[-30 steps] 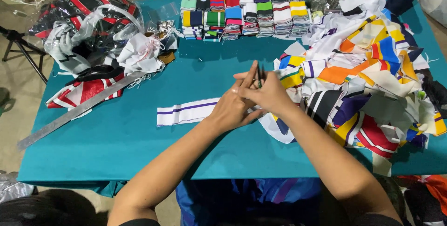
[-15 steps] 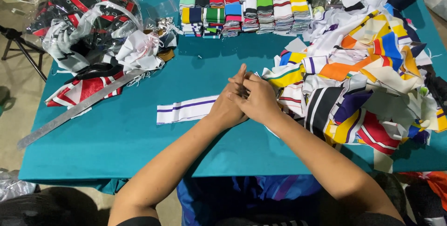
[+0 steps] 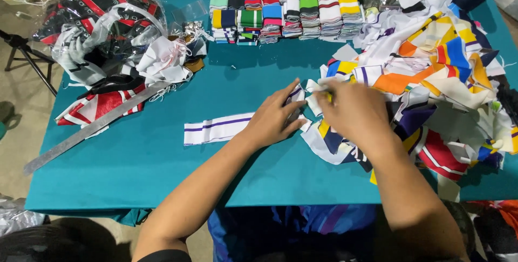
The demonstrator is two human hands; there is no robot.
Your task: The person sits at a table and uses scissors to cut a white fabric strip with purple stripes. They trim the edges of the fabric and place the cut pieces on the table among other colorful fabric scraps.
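Hands work at mid-table: the left hand [image 3: 275,119] lies flat, fingers spread, pressing the right end of a white strip with purple stripes [image 3: 218,128], while the right hand [image 3: 356,111] pinches the edge of a scrap at the near rim of the loose fabric pile [image 3: 442,73]. Bare teal table [image 3: 135,159] lies left of the strip, bounded by a metal ruler [image 3: 91,130]; folded stacks [image 3: 286,5] line the far edge.

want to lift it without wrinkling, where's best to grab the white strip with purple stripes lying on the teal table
Probably its free left end, approached from the left: the white strip lies flat and straight on the table, its right end is pinned under the left hand.
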